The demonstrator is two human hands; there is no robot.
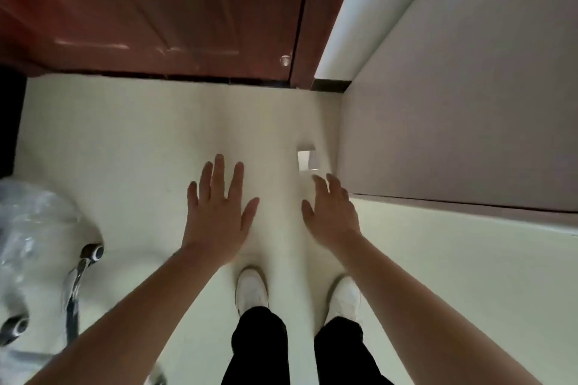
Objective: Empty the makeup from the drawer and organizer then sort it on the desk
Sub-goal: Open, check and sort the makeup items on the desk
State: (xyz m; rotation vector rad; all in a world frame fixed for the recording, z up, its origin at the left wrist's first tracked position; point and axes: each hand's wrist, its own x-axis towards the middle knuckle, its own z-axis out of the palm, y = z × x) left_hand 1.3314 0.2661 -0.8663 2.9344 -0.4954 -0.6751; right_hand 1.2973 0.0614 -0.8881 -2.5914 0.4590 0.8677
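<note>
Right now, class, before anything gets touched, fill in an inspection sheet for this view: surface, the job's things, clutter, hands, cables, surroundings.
Surface: pale floor; no desk top in view.
Job's things: nothing seen; no makeup, drawer or organizer in view.
Clutter: small white object on the floor near the panel, too blurred to name.
Hands: left hand open with fingers spread, holding nothing; right hand open, holding nothing.
Cables: nothing seen.
Surroundings: red-brown door ahead; pale panel on the right; wheeled chair base under clear plastic wrap on the left; white shoes below.
</note>
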